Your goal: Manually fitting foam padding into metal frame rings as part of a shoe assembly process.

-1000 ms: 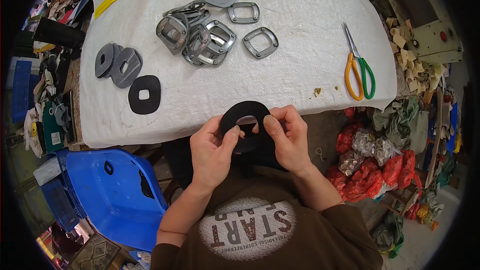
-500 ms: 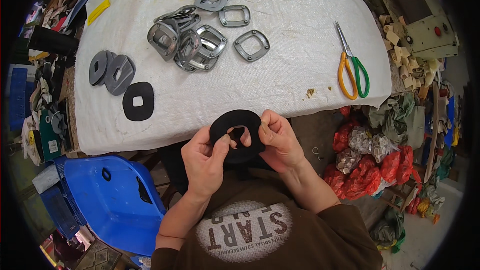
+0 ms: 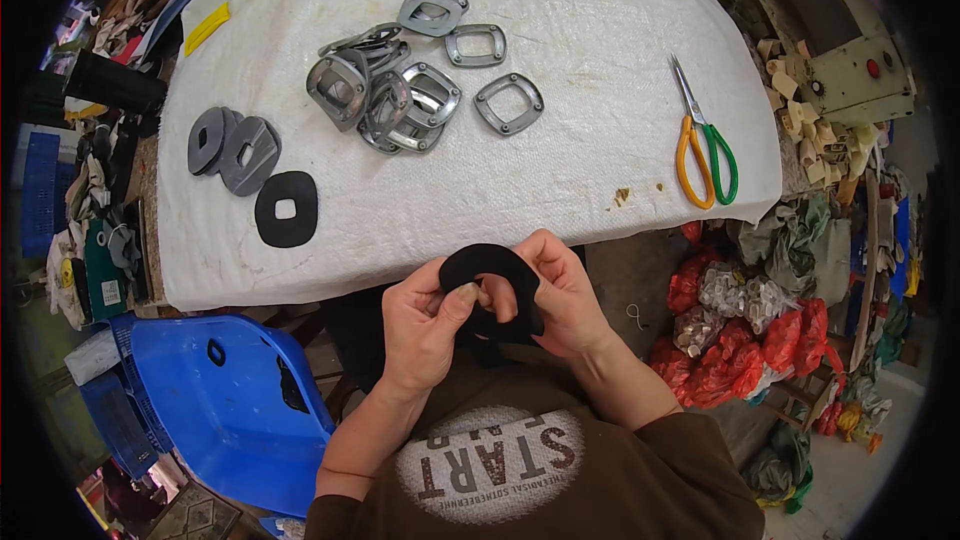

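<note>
A black fabric-like ring piece [image 3: 487,260] with an opening in its middle is held between my two hands, in front of the table's near edge. My left hand [image 3: 420,325] pinches its left side, thumb and fingertips at the opening. My right hand [image 3: 562,292] grips its right side, and some of those fingers are hidden behind the piece. On the table to the left lies a flat black rounded-square piece [image 3: 286,209] with a small square hole. Beyond it sit several grey pads [image 3: 250,155] of similar shape, overlapping.
A heap of metal frames [image 3: 430,95] lies on the white-covered table [image 3: 580,155], with a single frame [image 3: 508,104] beside it. Scissors [image 3: 700,140] with orange and green handles lie at the right. A blue tub [image 3: 215,410] stands lower left; red bags [image 3: 725,360] are at right.
The black ring piece has tilted and been bent, and its upper edge has shifted slightly down and right. Both hands moved a little with it. The table view has shifted slightly.
</note>
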Demonstrator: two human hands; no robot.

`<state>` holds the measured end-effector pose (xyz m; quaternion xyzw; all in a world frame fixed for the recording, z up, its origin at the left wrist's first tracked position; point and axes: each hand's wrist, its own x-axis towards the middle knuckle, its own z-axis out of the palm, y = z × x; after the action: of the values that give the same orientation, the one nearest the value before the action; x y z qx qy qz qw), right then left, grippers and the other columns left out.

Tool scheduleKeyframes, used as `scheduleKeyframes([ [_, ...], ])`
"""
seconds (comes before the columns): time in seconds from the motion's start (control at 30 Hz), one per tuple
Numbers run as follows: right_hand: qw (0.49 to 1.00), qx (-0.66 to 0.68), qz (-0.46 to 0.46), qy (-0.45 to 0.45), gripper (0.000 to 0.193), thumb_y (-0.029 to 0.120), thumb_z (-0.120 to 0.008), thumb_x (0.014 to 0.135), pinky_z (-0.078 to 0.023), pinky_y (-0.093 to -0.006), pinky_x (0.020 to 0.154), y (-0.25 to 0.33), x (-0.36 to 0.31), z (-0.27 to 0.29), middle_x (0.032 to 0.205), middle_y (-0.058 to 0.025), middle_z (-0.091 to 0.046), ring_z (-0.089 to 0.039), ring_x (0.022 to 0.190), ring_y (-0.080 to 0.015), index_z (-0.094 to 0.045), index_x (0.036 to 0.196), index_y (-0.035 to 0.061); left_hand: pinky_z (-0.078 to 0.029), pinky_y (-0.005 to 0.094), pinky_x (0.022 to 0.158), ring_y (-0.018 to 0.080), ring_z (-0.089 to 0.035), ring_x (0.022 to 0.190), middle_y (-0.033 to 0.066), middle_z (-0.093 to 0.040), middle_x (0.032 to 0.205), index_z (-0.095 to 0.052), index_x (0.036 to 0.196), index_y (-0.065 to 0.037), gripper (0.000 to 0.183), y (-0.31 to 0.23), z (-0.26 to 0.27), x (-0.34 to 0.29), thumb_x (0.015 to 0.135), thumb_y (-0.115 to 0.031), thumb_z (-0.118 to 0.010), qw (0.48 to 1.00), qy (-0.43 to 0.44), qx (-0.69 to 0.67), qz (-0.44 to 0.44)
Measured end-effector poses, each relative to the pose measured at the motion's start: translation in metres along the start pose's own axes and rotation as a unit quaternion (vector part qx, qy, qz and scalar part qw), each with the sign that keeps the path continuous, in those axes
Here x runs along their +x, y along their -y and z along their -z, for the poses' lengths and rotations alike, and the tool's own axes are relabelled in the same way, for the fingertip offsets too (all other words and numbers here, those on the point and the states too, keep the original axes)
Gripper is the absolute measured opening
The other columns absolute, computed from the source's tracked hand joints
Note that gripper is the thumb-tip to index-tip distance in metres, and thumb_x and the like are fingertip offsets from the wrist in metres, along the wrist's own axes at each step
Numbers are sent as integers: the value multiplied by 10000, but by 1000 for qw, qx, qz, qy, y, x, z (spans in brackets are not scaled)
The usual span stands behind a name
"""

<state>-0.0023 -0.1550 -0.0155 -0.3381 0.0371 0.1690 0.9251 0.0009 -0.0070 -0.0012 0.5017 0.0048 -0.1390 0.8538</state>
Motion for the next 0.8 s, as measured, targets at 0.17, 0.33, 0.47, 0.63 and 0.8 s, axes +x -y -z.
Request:
scheduleKeyframes([
  [0.17,994,-93,44,-36,124,126,-530,903,-445,-246,688,11,1,-6,862,-72,-587,-542,749,-108,-480,926,15,-455,213,624,90,-553,702,57,-606,806,-571,998,57,219,-1,11,-2,877,-125,-563,997,-51,55,9],
  [0.33,966,-233,113,3,103,103,-530,900,-416,-227,705,7,-2,-3,895,-64,-555,-501,776,-80,-472,902,17,-450,205,633,86,-551,701,48,-605,803,-571,979,52,212,-4,8,-3,876,-133,-572,991,-67,115,-9],
  [0.47,985,-120,121,-28,129,106,-565,880,-408,-225,705,-2,0,-9,851,-54,-511,-495,763,-91,-462,857,32,-445,205,657,87,-550,719,50,-606,804,-575,969,45,204,4,11,-2,878,-138,-570,996,-47,72,-24],
  [0.63,995,51,83,-13,134,122,-568,871,-433,-323,711,-8,-1,-7,789,-96,-562,-533,723,-170,-457,871,46,-437,203,665,86,-542,731,43,-583,810,-570,994,55,225,3,0,-4,866,-128,-592,996,-19,68,-48],
  [0.8,994,55,57,73,156,156,-556,888,-443,-291,732,-4,3,2,892,-106,-566,-551,786,-153,-482,910,20,-427,183,583,70,-531,705,33,-574,800,-567,998,50,232,-6,-7,-3,861,-135,-599,991,-20,121,-44],
])
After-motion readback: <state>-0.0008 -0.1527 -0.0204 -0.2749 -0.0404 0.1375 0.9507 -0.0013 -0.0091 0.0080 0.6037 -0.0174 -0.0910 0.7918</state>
